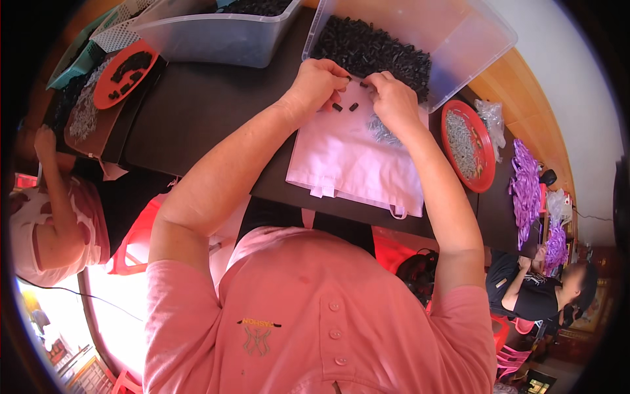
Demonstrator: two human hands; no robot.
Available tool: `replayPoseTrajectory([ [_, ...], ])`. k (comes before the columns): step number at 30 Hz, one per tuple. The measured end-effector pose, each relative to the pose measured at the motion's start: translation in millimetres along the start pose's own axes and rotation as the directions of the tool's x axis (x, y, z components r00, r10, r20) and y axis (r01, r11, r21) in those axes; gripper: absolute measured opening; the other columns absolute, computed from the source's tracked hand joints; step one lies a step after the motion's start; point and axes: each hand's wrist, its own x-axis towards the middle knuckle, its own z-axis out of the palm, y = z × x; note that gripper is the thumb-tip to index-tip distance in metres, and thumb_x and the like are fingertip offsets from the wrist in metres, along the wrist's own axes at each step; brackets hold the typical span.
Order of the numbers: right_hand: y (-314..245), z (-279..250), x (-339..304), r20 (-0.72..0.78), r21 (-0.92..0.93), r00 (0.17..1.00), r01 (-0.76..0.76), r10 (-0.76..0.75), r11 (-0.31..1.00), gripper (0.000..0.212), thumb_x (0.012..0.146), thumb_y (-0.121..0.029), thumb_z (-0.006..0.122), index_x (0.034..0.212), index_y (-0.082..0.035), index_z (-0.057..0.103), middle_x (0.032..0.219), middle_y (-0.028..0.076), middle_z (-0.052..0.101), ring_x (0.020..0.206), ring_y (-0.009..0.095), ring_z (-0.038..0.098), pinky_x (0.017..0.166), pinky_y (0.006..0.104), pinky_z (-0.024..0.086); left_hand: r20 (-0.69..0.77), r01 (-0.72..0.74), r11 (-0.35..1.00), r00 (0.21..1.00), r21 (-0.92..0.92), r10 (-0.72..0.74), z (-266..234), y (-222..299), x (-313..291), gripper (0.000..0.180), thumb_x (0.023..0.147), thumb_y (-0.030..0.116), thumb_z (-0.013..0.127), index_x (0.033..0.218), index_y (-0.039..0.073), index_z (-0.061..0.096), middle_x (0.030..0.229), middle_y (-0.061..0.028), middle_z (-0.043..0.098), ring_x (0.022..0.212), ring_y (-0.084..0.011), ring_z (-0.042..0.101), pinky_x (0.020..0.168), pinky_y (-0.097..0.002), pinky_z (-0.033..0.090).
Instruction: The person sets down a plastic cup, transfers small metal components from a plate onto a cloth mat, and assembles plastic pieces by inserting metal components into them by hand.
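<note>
Head view: both hands (354, 88) pinch small black pieces (344, 106) beside a clear bin (459, 39) heaped with black parts (374, 52).

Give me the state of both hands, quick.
Left hand: fingers pinched shut on a small black piece, by the clear bin.
Right hand: fingers curled on another small black piece, over the pink cloth.

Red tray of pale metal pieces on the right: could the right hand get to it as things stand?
Probably yes. The red tray lies open-topped just beside the right hand, with only bare dark table between them.
</note>
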Motion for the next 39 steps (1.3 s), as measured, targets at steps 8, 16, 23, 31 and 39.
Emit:
replayPoseTrajectory([
  [8, -0.3, -1.3, 1.7, -0.026, 0.121, 1.000, 0.001, 0.003, 0.993, 0.018, 0.080, -0.006, 0.057, 0.091, -0.010, 0.070, 0.095, 0.008, 0.063, 0.089, 0.031, 0.063, 0.076, 0.0424, 0.050, 0.007, -0.003, 1.000, 1.000, 0.006, 0.003, -1.0, -1.3, 2.5, 0.015, 0.083, 0.003, 0.063, 0.095, -0.006, 0.063, 0.077, -0.0087, 0.063, 0.055, -0.0118, 0.057, 0.041, -0.0253, 0.044],
  [16, -1.2, -1.7, 4.5, 0.049, 0.074, 0.994, 0.098, -0.102, 0.992, 0.014, 0.079, -0.006, 0.061, 0.090, -0.005, 0.068, 0.092, 0.010, 0.062, 0.088, 0.032, 0.062, 0.076, 0.0400, 0.049, 0.009, 0.008, 1.000, 1.000, -0.005, -0.008, -1.0, 0.1, 1.6, 0.014, 0.083, 0.003, 0.064, 0.094, -0.005, 0.063, 0.076, -0.0083, 0.063, 0.055, -0.0118, 0.057, 0.040, -0.0253, 0.044],
  [23, 4.5, 6.6, 2.6, -0.002, -0.026, 0.987, 0.162, -0.162, 0.986, 0.013, 0.080, -0.008, 0.060, 0.090, -0.005, 0.067, 0.095, 0.011, 0.063, 0.088, 0.034, 0.062, 0.075, 0.0429, 0.050, 0.028, 0.027, 0.997, 0.999, -0.073, -0.025, -2.6, 0.2, 1.3, 0.015, 0.085, 0.004, 0.063, 0.097, -0.006, 0.063, 0.080, -0.0085, 0.063, 0.060, -0.0127, 0.058, 0.044, -0.0253, 0.044],
  [31, -15.8, -7.9, -7.7, 0.013, 0.876, 0.975, -0.118, 0.222, 0.468, 0.008, 0.085, 0.000, 0.064, 0.093, -0.001, 0.065, 0.078, 0.000, 0.063, 0.071, 0.007, 0.055, 0.064, 0.0234, 0.047, 0.172, 0.053, 0.983, 0.985, -0.177, -0.022, 3.7, 6.4, -8.0, 0.014, 0.089, 0.005, 0.061, 0.099, -0.005, 0.062, 0.084, -0.0093, 0.063, 0.065, -0.0153, 0.061, 0.051, -0.0271, 0.047],
  [39, -16.8, -7.7, -16.2, -0.006, 0.878, 0.980, -0.090, 0.199, 0.471, 0.020, 0.087, -0.003, 0.063, 0.106, -0.003, 0.067, 0.088, 0.000, 0.066, 0.077, 0.007, 0.058, 0.069, 0.0218, 0.046, 0.208, 0.068, 0.974, 0.978, -0.217, -0.022, 7.3, 4.7, -8.4, 0.014, 0.090, 0.006, 0.060, 0.100, -0.004, 0.062, 0.085, -0.0098, 0.064, 0.065, -0.0161, 0.061, 0.052, -0.0272, 0.047],
])
